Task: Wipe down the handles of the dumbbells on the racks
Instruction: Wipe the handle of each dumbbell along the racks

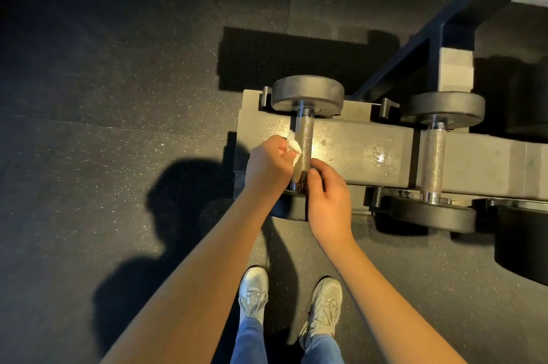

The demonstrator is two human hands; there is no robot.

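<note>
The person stands at the left end of a low black dumbbell rack (355,153) and looks straight down on it. The nearest dumbbell (307,93) lies across the rack with one round black head on the far side. Its near head is mostly hidden under the hands, and its knurled handle (305,138) runs near to far between the two heads. The left hand (267,162) has its fingers curled round a small crumpled white tissue (293,145) and pinches it firmly. It presses the tissue against the left side of that handle, about halfway along. The right hand (327,200) is at the near end of the same handle. Its thumb and bent forefinger lie against the bar's right side, but whether they truly clasp the bar cannot be told from above. To the right, a second dumbbell (434,156) rests in the next cradle, and no hand is on its handle. The edge of a larger black weight (522,245) shows at the right border. The rack stands on dark speckled rubber flooring (118,96), where the person's shadow (178,200) falls to the left. At the near edge are two pale sneakers (253,292) and blue jeans (249,343).
</note>
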